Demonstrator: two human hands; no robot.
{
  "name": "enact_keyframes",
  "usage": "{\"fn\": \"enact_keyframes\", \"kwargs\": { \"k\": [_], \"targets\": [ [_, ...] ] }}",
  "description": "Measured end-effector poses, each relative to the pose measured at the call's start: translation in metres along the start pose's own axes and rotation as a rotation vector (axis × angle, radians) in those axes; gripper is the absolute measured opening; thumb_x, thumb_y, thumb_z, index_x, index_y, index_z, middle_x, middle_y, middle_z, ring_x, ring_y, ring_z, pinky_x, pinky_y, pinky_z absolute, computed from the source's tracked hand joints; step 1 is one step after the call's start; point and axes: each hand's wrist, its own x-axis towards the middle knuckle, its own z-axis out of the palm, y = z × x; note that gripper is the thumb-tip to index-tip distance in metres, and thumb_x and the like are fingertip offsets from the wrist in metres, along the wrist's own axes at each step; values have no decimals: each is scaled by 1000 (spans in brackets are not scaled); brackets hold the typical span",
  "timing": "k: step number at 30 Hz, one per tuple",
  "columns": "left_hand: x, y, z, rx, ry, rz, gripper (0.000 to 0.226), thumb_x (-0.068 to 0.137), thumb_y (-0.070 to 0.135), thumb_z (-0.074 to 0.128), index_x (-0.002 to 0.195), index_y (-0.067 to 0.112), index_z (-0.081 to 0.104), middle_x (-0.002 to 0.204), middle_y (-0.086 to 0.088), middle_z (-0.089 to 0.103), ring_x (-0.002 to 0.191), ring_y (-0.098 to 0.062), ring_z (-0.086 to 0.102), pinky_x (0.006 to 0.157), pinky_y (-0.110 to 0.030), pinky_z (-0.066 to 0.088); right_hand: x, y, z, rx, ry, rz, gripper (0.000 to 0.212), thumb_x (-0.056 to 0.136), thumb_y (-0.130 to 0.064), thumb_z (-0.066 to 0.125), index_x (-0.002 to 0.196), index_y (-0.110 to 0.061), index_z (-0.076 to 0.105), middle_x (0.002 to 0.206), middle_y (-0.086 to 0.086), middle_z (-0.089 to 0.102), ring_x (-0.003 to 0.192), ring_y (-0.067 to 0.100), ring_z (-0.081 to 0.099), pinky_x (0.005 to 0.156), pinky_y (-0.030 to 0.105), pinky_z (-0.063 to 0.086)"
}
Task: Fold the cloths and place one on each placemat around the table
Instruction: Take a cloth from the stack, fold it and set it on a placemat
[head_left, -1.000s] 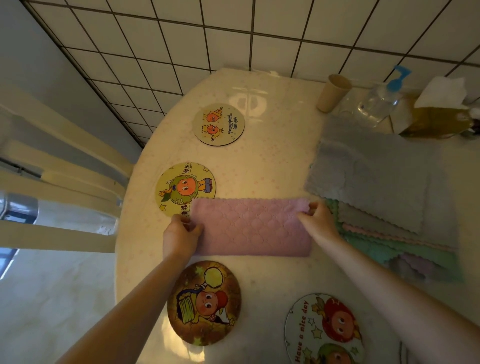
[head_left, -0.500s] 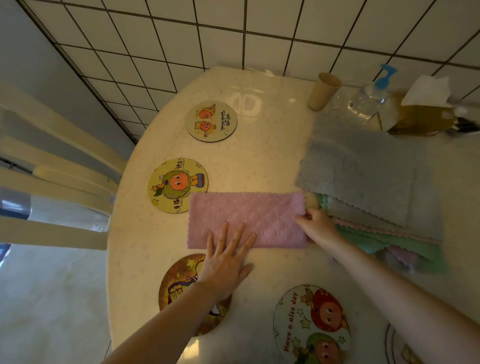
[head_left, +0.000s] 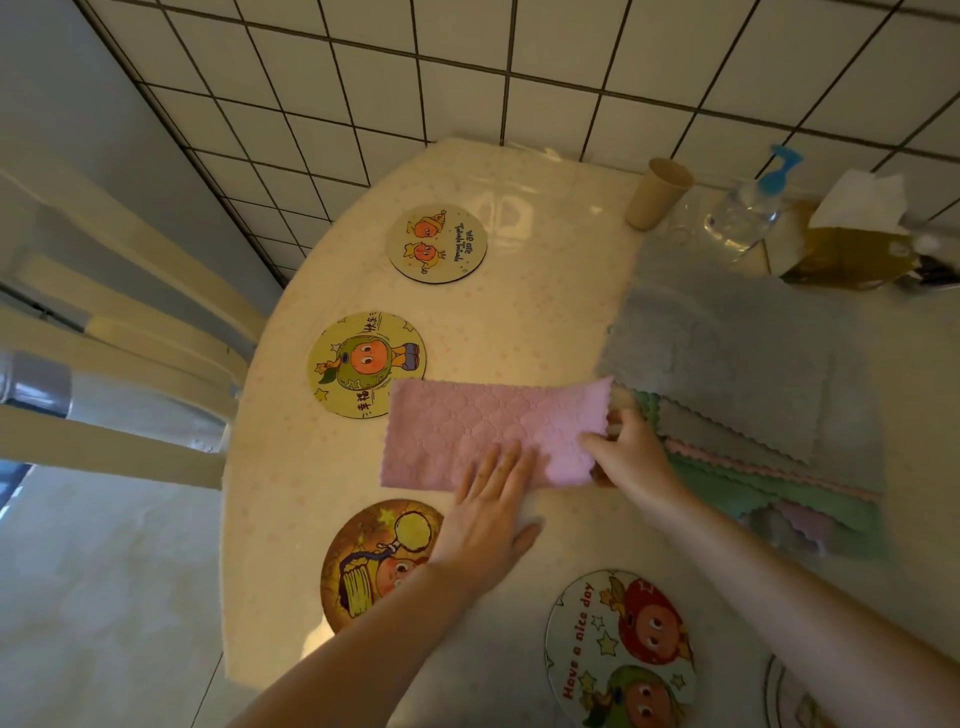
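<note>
A pink quilted cloth (head_left: 467, 426), folded into a long strip, lies on the cream table (head_left: 545, 312). My left hand (head_left: 488, 514) rests flat with fingers spread on the strip's near edge, around its middle. My right hand (head_left: 628, 452) pinches the strip's right end, which is lifted and curling toward the left. Round cartoon placemats ring the table's edge: one at the far side (head_left: 437, 243), a yellow-green one (head_left: 367, 364) partly under the pink cloth's corner, a brown one (head_left: 374, 566) under my left wrist, and a white one (head_left: 618, 649) near me.
A stack of unfolded cloths lies at the right, grey on top (head_left: 727, 358), with green (head_left: 727, 483) and pink edges below. A paper cup (head_left: 657, 193), a pump bottle (head_left: 748, 208) and a tissue box (head_left: 852, 249) stand by the tiled wall. A chair (head_left: 119, 332) stands at the left.
My left hand moved from the strip's left end to its middle and flattened there. My right hand has lifted the strip's right end and begun turning it over leftward.
</note>
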Motion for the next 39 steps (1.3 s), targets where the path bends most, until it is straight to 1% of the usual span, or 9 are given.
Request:
{"fn": "enact_keyframes", "kwargs": {
  "k": [3,6,8,10,12,18,28,35,39],
  "targets": [
    [6,13,-8,-260,137,-102,72,93,51,47,151,31,10,159,7,18,145,-15,17,118,-38,21,-7,-27,8,0,65,-83,40,81,-28,67,114,-17,48,107,1,59,87,16,61,80,40,55],
    [10,17,-24,-665,324,-290,56,92,34,57,143,29,37,133,11,55,114,-6,55,91,-29,49,-14,-54,20,51,-15,-187,38,84,-24,67,114,-16,47,96,-1,61,75,7,62,63,17,54],
    [8,15,-33,-896,428,-363,38,92,23,59,129,28,54,112,11,66,94,1,60,78,-22,50,-14,-66,33,94,-135,-250,36,85,-31,66,113,-17,48,97,4,67,76,13,67,63,26,56],
    [3,8,-36,-1012,525,-449,15,93,21,57,106,24,64,90,2,69,74,-2,56,69,-32,50,-6,-73,44,23,-174,-363,32,87,-38,62,110,-18,52,93,3,69,79,18,68,66,31,54],
    [-2,-2,-37,-1127,565,-521,12,94,17,56,105,18,60,93,-6,68,78,-10,60,73,-45,54,9,-78,51,-120,-112,-500,24,89,-28,61,110,-18,53,89,-4,63,78,11,62,69,24,48],
    [-18,-26,-40,-1638,581,-631,46,94,1,52,133,22,45,122,-4,63,109,-22,63,76,-31,58,56,-78,84,-570,-210,-616,42,90,-21,55,131,-12,47,126,11,53,115,31,49,100,35,40],
    [-25,-60,-42,-1638,584,-835,29,93,4,57,120,12,53,110,-13,64,93,-26,70,71,-35,60,73,-83,120,-909,-217,-575,34,94,-41,44,120,-21,52,124,3,51,118,27,45,94,43,32],
    [-20,-69,-40,-1558,466,-776,21,100,7,42,108,0,61,99,-17,66,89,-22,69,73,-27,58,83,-73,105,-671,-217,-530,15,91,-36,51,90,-21,48,98,-3,49,96,21,51,81,37,28],
    [-14,-73,-40,-1553,384,-796,23,102,12,39,111,1,58,101,-20,64,98,-35,67,74,-33,60,81,-72,96,-697,-206,-609,18,96,-34,42,87,-19,40,88,-2,54,81,23,48,76,37,26]
  ]
}}
